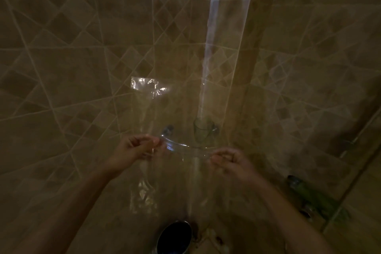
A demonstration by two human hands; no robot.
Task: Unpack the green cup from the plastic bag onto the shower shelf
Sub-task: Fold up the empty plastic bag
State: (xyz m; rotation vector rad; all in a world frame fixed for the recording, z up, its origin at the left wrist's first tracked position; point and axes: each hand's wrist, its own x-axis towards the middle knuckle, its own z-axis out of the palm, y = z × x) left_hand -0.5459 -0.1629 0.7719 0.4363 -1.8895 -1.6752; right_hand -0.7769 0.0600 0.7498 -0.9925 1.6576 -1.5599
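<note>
The clear plastic bag hangs flat between my hands, with glare on its top and lower parts. My left hand pinches its left edge. My right hand pinches its right edge. Behind the bag, the translucent green cup stands upright in the tiled corner, handle to the right. It appears to rest on the clear shower shelf, whose curved front rim runs between my hands. I cannot tell in this dim light whether the bag has anything in it.
Tiled walls meet in a corner behind the shelf, where a pale vertical streak runs down. A dark round metal object sits below my arms. A green bottle lies on the ledge at the lower right.
</note>
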